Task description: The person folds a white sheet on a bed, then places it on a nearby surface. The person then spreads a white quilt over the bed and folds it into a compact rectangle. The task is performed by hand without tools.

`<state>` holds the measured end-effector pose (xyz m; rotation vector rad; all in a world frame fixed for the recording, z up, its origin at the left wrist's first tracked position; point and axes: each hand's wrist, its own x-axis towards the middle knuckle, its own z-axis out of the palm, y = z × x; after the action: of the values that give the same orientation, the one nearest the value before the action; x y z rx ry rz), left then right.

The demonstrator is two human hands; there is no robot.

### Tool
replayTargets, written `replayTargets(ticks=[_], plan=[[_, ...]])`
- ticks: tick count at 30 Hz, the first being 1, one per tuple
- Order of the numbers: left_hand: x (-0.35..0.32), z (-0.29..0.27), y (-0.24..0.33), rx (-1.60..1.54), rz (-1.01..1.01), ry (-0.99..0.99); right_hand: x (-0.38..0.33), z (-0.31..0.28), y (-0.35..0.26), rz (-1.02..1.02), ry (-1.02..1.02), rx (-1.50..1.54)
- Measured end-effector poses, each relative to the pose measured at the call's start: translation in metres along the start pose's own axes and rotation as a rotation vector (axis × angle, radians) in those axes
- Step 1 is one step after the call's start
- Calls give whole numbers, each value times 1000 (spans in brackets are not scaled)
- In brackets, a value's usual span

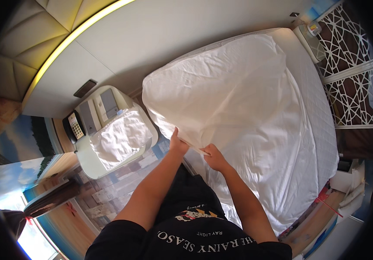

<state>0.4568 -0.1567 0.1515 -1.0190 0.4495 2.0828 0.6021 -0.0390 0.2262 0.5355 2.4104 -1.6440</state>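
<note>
A white bed sheet [238,99] lies spread and wrinkled over the mattress [314,125], whose quilted right side shows bare. At the bed's near left edge my left hand [178,143] grips the sheet's edge, thumb pointing up. A short way to the right, my right hand [213,157] is closed on the same edge, bunching the cloth. Between the two hands the fabric is drawn into folds that run out across the bed. The fingers of my left hand are partly hidden under the cloth.
Left of the bed stands a pale nightstand [86,162] bearing a folded white cloth [123,136], grey boxes and a black telephone [73,126]. A white lattice screen [351,95] stands at the far right. A tied dark curtain [52,201] hangs at the lower left.
</note>
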Motion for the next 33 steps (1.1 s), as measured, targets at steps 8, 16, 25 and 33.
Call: replayTargets(ticks=[8, 16, 25, 33], plan=[[40, 20, 154, -28, 266, -73, 2, -13, -8, 28, -84, 130], [59, 89, 244, 465, 620, -1, 53, 23, 22, 192, -268, 91], [42, 196, 263, 635, 565, -170, 100, 93, 53, 489, -167, -7], [43, 223, 183, 789, 138, -238, 101, 89, 83, 564, -206, 194]])
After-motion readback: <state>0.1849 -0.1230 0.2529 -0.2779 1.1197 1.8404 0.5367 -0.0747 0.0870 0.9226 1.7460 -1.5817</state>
